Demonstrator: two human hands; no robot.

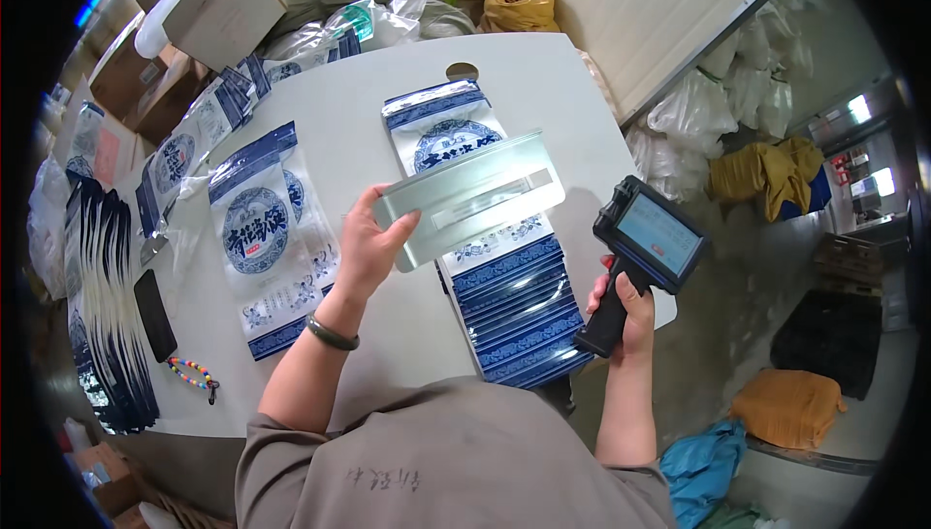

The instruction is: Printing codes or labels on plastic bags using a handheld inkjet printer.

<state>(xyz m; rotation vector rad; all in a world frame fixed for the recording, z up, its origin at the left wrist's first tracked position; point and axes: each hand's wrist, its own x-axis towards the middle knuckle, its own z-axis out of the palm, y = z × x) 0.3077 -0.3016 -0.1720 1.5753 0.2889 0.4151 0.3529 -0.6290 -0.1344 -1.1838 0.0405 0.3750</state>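
My left hand (367, 250) grips the left end of a clear plastic guide plate (470, 197), lifted and tilted above a fanned row of blue-and-white pouches (512, 291) on the white table (383, 146). My right hand (626, 308) holds the black handle of a handheld device with a blue screen (648, 238), off the table's right edge. A second overlapping stack of the same pouches (264, 238) lies to the left of my left hand.
A black phone (155, 314) and a beaded strap (192, 372) lie near the table's left front. Dark pouches (102, 306) stand in a row along the left edge. Cardboard boxes (218, 10) and filled sacks (514, 5) sit beyond the table; bags (766, 175) crowd the floor at right.
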